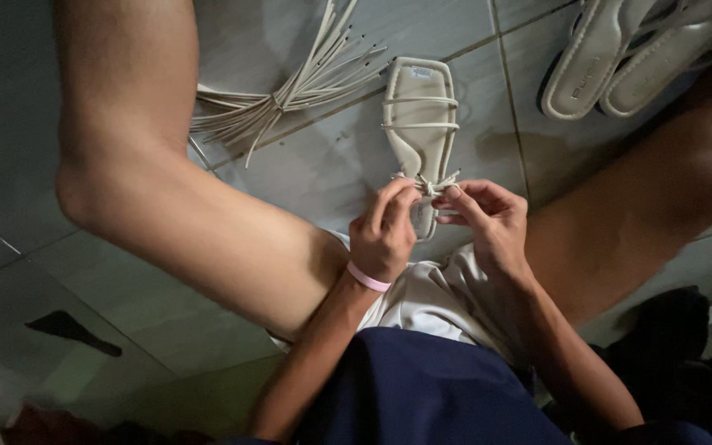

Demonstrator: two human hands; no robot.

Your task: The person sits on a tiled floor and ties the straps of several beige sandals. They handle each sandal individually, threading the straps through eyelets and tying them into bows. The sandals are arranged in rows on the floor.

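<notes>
On sandal (pixel 419 115): left hand (pixel 382 235), right hand (pixel 488 216) fingers pinching thin straps (pixel 428 185).

Heel end of the cream sandal (pixel 419 124) hidden behind the left hand (pixel 382 239) and right hand (pixel 488 222). Strap ends (pixel 430 185) pinched between the fingertips; knot form too small to resolve. Pair of sandals (pixel 628 53) cut off by top edge. Strap bundle (pixel 298 86) runs behind the person's leg (pixel 166 189). Dark object (pixel 669 330) at lower right too dim to identify.
</notes>
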